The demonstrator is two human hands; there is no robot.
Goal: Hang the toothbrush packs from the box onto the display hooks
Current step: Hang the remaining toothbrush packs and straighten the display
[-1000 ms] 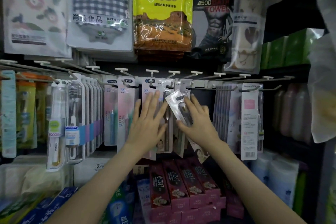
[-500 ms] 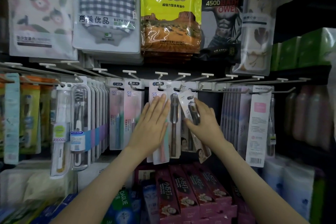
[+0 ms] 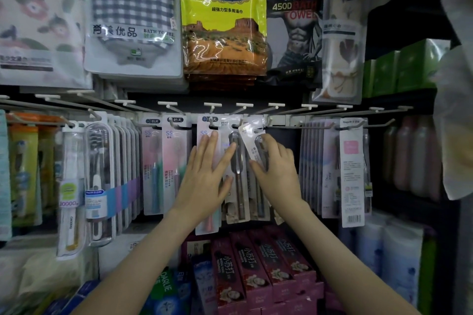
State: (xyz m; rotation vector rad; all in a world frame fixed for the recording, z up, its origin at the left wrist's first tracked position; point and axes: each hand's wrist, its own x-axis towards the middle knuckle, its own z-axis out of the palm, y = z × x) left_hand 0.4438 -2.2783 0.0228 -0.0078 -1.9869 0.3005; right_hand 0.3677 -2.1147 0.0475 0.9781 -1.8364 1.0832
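The right hand (image 3: pixel 277 166) is gripping a tilted pack (image 3: pixel 249 133) at the hook (image 3: pixel 266 109). The left hand (image 3: pixel 207 174), held flat, is steadying the hung packs (image 3: pixel 204 126). The next move is likely threading the pack's slot onto the hook.

The toothbrush pack (image 3: pixel 250 135) pinched in the right hand (image 3: pixel 277 169) is a white card with a clear blister over a dark-handled brush. It tilts with its top leaning left, and its hang slot sits above the fingers, just below a hook (image 3: pixel 239 111). Just left of the grip a matching pack (image 3: pixel 236 161) hangs straight, and beyond it a pink-and-white pack (image 3: pixel 204 133) lies under the flat left hand (image 3: pixel 207 174).
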